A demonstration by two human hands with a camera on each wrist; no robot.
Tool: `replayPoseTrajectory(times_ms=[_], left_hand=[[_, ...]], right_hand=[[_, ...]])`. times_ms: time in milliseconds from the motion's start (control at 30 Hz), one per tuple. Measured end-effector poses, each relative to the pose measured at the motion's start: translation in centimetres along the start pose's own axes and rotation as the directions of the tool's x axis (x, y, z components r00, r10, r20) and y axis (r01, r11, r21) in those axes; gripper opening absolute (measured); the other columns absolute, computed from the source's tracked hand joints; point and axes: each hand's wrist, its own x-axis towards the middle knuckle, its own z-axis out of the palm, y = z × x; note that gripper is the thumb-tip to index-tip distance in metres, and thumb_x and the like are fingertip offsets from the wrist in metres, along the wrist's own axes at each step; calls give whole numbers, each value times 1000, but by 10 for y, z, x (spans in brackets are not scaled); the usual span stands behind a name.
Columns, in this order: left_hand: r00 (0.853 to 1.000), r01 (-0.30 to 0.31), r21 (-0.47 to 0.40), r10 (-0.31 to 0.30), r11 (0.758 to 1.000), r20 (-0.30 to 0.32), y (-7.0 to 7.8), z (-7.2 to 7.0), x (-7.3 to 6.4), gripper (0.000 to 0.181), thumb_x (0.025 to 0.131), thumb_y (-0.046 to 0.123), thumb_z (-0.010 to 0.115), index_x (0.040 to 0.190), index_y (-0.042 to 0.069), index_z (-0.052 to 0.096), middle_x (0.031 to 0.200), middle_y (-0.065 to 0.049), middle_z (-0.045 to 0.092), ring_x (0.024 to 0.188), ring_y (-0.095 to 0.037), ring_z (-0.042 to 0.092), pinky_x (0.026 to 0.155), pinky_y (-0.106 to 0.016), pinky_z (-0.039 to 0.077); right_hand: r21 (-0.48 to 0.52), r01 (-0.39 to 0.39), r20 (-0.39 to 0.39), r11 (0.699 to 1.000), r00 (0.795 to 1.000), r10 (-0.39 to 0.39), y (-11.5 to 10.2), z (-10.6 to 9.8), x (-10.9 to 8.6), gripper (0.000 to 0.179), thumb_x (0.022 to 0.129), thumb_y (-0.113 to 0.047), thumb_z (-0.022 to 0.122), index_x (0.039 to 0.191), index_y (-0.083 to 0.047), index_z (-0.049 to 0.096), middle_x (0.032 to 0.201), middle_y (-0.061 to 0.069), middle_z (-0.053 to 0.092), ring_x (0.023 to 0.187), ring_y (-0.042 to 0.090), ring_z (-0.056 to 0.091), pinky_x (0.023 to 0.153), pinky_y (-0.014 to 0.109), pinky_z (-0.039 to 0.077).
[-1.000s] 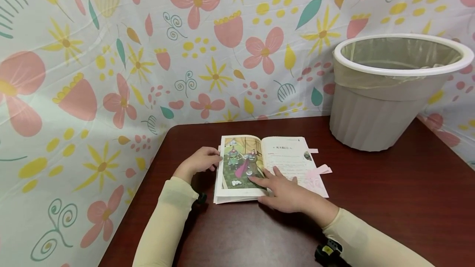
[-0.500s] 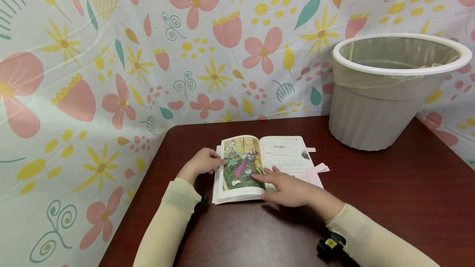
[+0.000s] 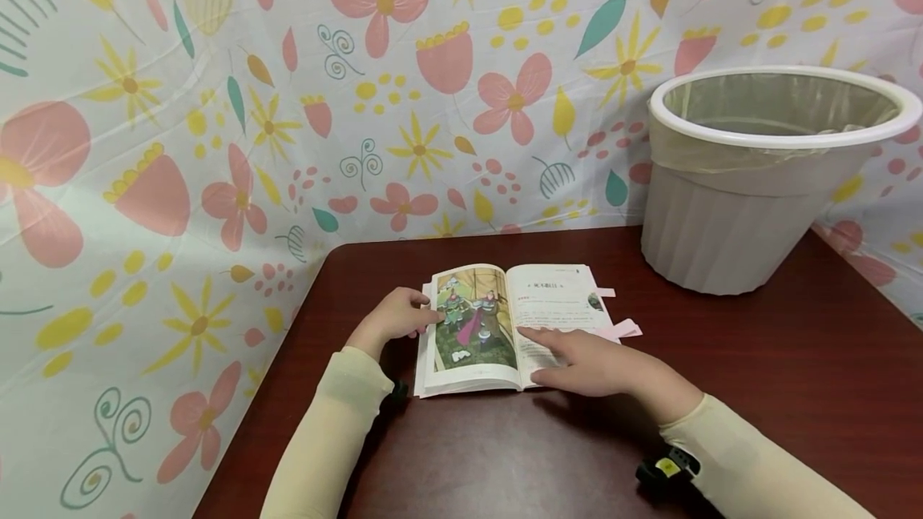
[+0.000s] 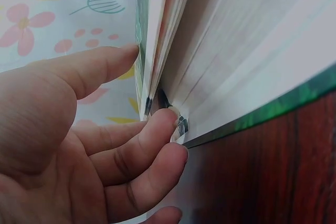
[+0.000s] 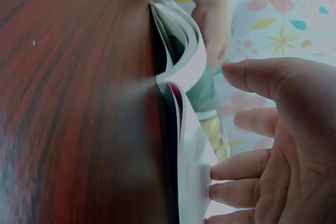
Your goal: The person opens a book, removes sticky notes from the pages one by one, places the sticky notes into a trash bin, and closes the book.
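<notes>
The open paper book (image 3: 513, 295), with a colour-illustrated left page (image 3: 469, 323) and a white printed right page (image 3: 555, 307), lies on the dark red-brown wooden bench (image 3: 461, 455), near its far left part, between the person's two hands. Done as far as shown: book is open, both pages face up, left block bulging a bit near the spine. The bare left hand (image 3: 395, 314) is at the book's left edge; its wrist view shows a sheaf of leaves pinched, thumb on the outer face, curled fingers (image 4: 139, 156) tucked in between that sheaf and the pages below. So the grip on the leaves looks made. The bare right hand (image 3: 602, 363) lies over the lower right page, fingers (image 5: 236, 190) spread and loosely extended, pinching nothing; tips look to be on or just above the paper, contact of each one can't be told. Index tip is just beside the spine. Not done: no leaf stands upright or crosses the spine, and the book isn't shut. Looks like mid-handling, page work underway rather than finished; how many leaves remain to be handled can't be told. Pale pink paper strip (image 3: 626, 329) and small white paper tab (image 3: 607, 292) both stick out past the right edge, neither touched by the left hand. Grey ribbed plastic bin (image 3: 721, 215) with white rim sits well apart at far right, no part in this.
</notes>
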Motion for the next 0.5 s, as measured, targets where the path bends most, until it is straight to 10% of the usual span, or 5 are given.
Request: replayPoseTrajectory(times_ms=[233, 500], left_hand=[[1000, -13, 24, 13, 1000, -2, 5, 2, -1, 71, 89, 47, 78, 145, 9, 56, 87, -10, 72, 73, -23, 66, 73, -36, 53], [998, 0, 100, 7, 995, -69, 6, 6, -2, 73, 86, 49, 80, 142, 7, 59, 139, -14, 62, 99, -24, 71, 89, -46, 58]], right_hand=[[-5, 0, -17, 1000, 1000, 0, 10, -5, -13, 67, 101, -48, 61, 157, -17, 43, 153, 16, 54, 139, 32, 55, 111, 54, 45], [24, -43, -6, 999, 999, 43, 21, -11, -28, 69, 99, -54, 62, 157, -22, 44, 158, 20, 47, 147, 37, 46, 113, 59, 42]])
